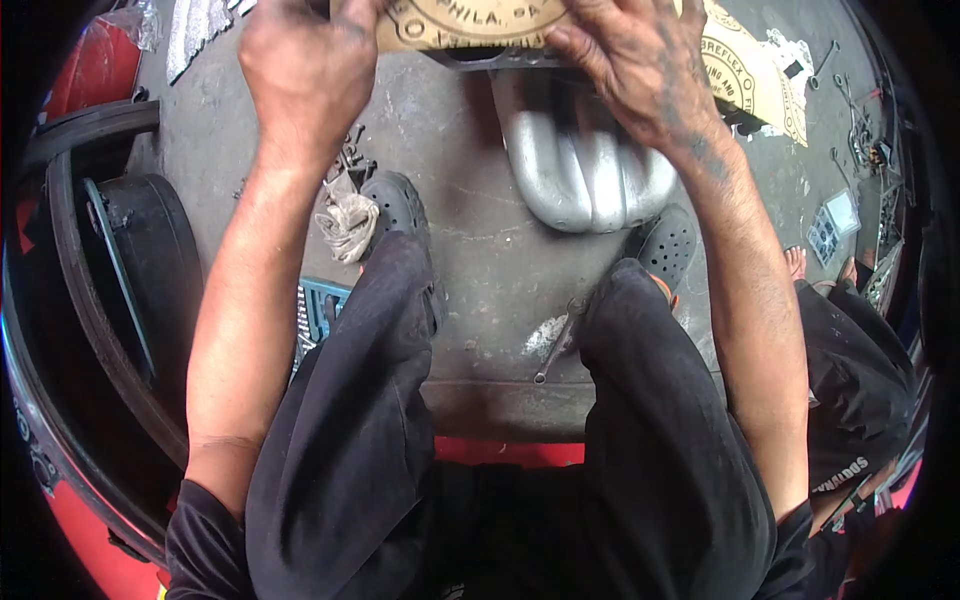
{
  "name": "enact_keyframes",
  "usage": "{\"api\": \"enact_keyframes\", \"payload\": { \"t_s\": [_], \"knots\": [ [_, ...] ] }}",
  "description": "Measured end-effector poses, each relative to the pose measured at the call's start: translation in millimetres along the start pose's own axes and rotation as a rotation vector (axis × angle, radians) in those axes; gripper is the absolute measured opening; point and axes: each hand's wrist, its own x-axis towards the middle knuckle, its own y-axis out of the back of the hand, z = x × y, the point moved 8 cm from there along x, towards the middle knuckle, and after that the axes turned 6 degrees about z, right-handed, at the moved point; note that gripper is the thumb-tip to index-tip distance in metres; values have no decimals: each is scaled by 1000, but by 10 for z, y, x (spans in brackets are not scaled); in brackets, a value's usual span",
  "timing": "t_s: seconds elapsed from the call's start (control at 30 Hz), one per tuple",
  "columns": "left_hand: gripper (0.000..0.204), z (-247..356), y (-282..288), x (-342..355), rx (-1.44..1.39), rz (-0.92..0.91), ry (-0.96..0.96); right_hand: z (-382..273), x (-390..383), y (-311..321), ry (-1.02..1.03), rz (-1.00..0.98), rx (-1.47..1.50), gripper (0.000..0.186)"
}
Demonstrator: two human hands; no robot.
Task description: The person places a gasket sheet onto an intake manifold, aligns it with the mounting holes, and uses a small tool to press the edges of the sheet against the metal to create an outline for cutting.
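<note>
Tan paper lies between the curled left hand and the right hand, its thumb touching the paper's edge; whether either pinches, I cannot tell.

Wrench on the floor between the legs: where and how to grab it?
Probably mid-shank of the wrench, pinched from above and slightly from the left. It is slim and appears to lie flat, ring end toward the wearer, while the right trouser leg crowds its right side.
</note>
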Motion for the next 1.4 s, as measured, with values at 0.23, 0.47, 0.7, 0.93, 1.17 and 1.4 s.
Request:
{"api": "enact_keyframes", "payload": {
  "t_s": [0.23,0.47,0.7,0.93,1.17,1.4],
  "knots": [
    [57,-231,171,-383,142,28,-3,-115,-187,-104,83,65,-30,62],
    [56,-262,184,-542,220,-35,43,-154,-268,-140,57,48,32,62],
    [54,-256,270,-482,404,41,-108,-230,-289,-138,0,213,14,63],
    [104,779,-345,-273,965,-280,-584,-159,-398,-383,-55,265,0,70],
    [89,65,-722,-591,1128,-527,-673,244,-649,174,-301,488,347,49],
    [87,-61,-741,-650,1083,-443,-767,1859,-2065,-106,-1439,800,1223,78]
  ]
}}
